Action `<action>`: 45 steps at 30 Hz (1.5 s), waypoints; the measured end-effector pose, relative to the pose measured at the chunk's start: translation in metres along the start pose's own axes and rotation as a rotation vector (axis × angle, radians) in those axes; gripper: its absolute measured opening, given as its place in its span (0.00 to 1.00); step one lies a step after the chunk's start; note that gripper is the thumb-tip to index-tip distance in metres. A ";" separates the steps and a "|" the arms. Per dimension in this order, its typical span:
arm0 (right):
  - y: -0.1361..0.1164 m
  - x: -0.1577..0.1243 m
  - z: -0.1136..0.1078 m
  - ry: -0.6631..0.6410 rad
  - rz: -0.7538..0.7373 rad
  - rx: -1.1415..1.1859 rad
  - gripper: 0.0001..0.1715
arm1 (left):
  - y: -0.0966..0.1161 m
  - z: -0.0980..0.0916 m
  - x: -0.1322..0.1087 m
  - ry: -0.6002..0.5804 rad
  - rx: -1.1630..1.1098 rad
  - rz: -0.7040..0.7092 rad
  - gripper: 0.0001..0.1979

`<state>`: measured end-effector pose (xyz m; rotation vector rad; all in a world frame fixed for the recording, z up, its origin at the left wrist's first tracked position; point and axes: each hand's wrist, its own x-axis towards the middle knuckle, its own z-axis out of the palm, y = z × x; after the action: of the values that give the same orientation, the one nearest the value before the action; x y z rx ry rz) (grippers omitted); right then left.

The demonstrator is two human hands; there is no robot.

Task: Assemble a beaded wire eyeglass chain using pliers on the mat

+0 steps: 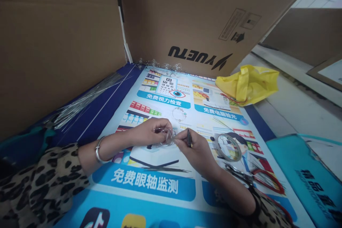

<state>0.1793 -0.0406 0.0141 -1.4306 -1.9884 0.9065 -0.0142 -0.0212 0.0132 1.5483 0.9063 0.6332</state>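
Note:
My left hand [149, 131] is closed in a pinch on a small ring of thin wire [167, 138] held just above a printed poster [160, 181]. My right hand [196, 149] meets it from the right, fingers pinched on the same wire ring, with a thin dark tool [188, 138] sticking up between the fingers. A silver bangle [98, 150] sits on my left wrist. Both sleeves have a leopard print.
A finished wire ring [179, 114] lies beyond the hands. A coil of wire [229, 146] and red-handled pliers [264, 181] lie to the right. A bundle of straight wires [85, 99] rests at the left. A yellow plastic bag [248, 82] and cardboard walls [200, 14] stand behind.

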 end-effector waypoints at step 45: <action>0.017 0.021 -0.036 -0.267 -0.056 -0.560 0.08 | -0.001 0.002 0.002 0.066 -0.247 0.001 0.05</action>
<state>0.2098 -0.0089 0.0243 -1.5889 -2.6143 0.5549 -0.0116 -0.0212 0.0113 1.3135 0.8427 0.7708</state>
